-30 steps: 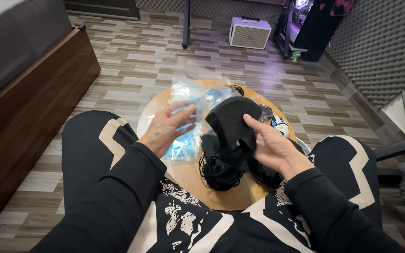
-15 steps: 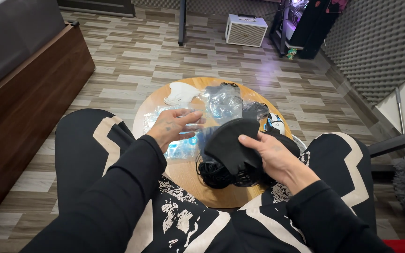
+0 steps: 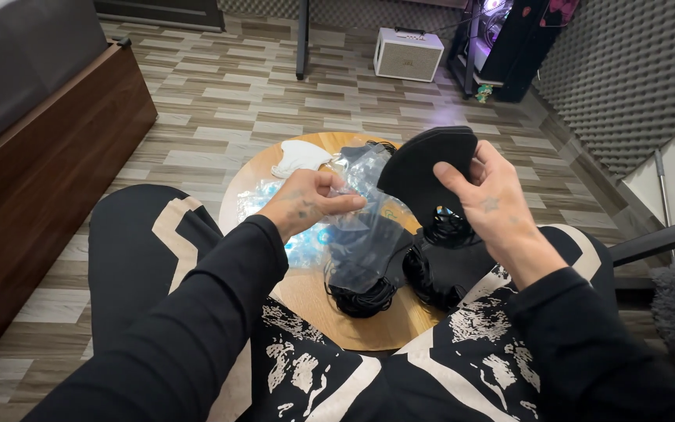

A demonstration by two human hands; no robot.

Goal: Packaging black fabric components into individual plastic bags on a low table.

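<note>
Left hand [image 3: 306,205] grip pinches a clear plastic bag [image 3: 365,234]; right hand [image 3: 487,205] grip clamps 1 black mask [image 3: 423,168].

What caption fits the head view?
Right hand lifts a black mask; left hand pinches a clear bag over a round table.

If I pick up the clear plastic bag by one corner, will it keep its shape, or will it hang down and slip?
The clear plastic bag pinched by the left hand already sags and creases, so it is probably floppy and very light. Its glossy film looks slippery, so a firm pinch seems wise. The black mask in the right hand holds its folded shape better.
</note>
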